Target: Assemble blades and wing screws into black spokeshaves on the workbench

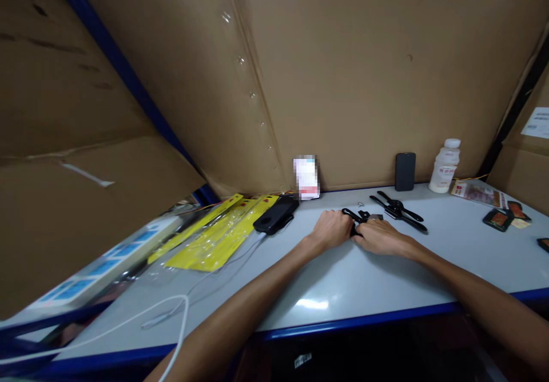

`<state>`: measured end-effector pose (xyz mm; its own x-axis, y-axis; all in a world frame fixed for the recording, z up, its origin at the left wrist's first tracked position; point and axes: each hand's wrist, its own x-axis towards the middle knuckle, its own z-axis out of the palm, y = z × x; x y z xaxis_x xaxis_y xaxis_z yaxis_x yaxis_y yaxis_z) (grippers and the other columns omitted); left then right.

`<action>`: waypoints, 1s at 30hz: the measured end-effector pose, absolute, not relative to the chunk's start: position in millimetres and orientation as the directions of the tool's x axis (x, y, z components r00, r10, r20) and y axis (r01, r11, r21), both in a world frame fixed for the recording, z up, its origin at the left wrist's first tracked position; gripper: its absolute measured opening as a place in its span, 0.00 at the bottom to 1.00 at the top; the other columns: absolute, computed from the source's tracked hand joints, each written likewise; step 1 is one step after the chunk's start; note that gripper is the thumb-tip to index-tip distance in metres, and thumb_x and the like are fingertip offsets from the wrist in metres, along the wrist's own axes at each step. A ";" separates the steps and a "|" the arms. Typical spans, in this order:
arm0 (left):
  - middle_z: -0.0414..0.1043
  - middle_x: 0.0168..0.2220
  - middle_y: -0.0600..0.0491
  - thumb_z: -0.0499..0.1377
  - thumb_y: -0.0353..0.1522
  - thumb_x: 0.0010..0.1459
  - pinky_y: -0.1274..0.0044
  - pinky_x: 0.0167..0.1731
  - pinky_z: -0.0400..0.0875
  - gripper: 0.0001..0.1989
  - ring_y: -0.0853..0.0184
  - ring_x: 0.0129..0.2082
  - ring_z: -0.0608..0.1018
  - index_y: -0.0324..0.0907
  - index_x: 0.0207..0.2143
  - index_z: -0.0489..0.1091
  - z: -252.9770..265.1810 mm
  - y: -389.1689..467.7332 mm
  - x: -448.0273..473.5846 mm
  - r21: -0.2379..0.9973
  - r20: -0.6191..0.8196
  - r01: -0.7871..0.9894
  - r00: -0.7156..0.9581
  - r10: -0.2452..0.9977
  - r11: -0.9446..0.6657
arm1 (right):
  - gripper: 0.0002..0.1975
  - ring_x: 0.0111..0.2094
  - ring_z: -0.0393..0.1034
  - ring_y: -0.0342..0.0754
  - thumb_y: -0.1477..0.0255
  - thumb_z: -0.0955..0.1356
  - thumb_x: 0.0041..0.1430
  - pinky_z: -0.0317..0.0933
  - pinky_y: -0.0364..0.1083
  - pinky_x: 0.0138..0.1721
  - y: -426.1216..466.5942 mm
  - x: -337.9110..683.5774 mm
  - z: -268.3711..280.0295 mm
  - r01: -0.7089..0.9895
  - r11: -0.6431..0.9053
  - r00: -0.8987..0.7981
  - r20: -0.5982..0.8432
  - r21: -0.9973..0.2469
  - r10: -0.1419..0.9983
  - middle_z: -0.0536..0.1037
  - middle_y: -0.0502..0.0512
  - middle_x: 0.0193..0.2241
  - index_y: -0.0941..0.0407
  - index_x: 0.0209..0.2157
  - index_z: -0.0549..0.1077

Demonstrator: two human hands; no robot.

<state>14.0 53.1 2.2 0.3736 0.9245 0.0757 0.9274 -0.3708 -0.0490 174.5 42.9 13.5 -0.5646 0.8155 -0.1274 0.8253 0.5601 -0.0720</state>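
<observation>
My left hand (333,229) and my right hand (379,237) are close together above the table, both closed. Between them is a black tool (349,214) with a rounded handle end that sticks up by the left fingers. A small dark flat part (376,217) shows just above my right fingers. Most of the tool is covered by the hands, so its exact kind is unclear. Right of my right hand, two slim black-handled tools (403,217) lie crossed on the table. A tiny shiny piece (361,204) lies behind the hands.
Yellow packaging cards (206,245) and a black device (274,215) with a white cable (186,307) lie left. A phone (405,171) and a bottle (445,167) stand at the back cardboard. Small dark packets (498,219) lie right. The table (300,279) has a blue edge.
</observation>
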 end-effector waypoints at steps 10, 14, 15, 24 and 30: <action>0.79 0.39 0.42 0.50 0.32 0.66 0.72 0.34 0.67 0.12 0.56 0.38 0.81 0.42 0.43 0.72 3.7 52.0 12.4 0.007 0.116 0.953 0.300 0.947 -0.303 | 0.21 0.43 0.76 0.61 0.67 0.58 0.67 0.62 0.52 0.40 36.7 169.9 11.5 0.823 0.564 -0.568 -0.113 -0.068 0.815 0.80 0.72 0.42 0.61 0.43 0.79; 0.78 0.43 0.47 0.49 0.37 0.69 0.74 0.37 0.66 0.11 0.59 0.40 0.80 0.46 0.44 0.69 10.9 46.6 -5.1 0.005 0.090 0.875 0.482 0.871 -0.485 | 0.21 0.43 0.76 0.61 0.66 0.58 0.67 0.62 0.52 0.39 38.8 172.4 14.0 0.812 0.578 -0.584 -0.120 -0.083 0.803 0.80 0.72 0.42 0.62 0.43 0.79; 0.77 0.43 0.47 0.50 0.38 0.69 0.74 0.37 0.66 0.11 0.59 0.40 0.80 0.46 0.44 0.69 11.9 46.1 -9.0 0.000 0.082 0.858 0.513 0.855 -0.514 | 0.22 0.43 0.76 0.61 0.65 0.58 0.67 0.62 0.52 0.39 39.3 173.1 14.8 0.807 0.585 -0.591 -0.122 -0.087 0.797 0.80 0.71 0.42 0.62 0.43 0.78; 0.78 0.34 0.49 0.48 0.34 0.68 0.75 0.30 0.60 0.13 0.62 0.34 0.79 0.44 0.33 0.70 0.3 52.4 -14.7 0.050 0.115 0.847 0.522 0.845 -0.529 | 0.21 0.41 0.75 0.60 0.65 0.58 0.67 0.62 0.52 0.40 39.5 178.1 20.3 0.778 0.622 -0.628 -0.133 -0.086 0.767 0.80 0.69 0.40 0.61 0.41 0.78; 0.79 0.34 0.50 0.52 0.41 0.66 0.76 0.30 0.61 0.12 0.60 0.34 0.80 0.46 0.39 0.71 -1.1 52.0 -14.2 0.085 0.117 0.881 0.455 0.883 -0.465 | 0.21 0.42 0.75 0.60 0.64 0.58 0.67 0.62 0.52 0.41 41.9 178.2 16.2 0.771 0.632 -0.636 -0.127 -0.073 0.761 0.80 0.69 0.41 0.61 0.43 0.78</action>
<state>-14.2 52.0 -1.1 0.4547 0.8829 0.1171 0.8812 -0.4651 0.0845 178.2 41.9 16.2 -0.6358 0.7614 -0.1268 0.7714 0.6321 -0.0728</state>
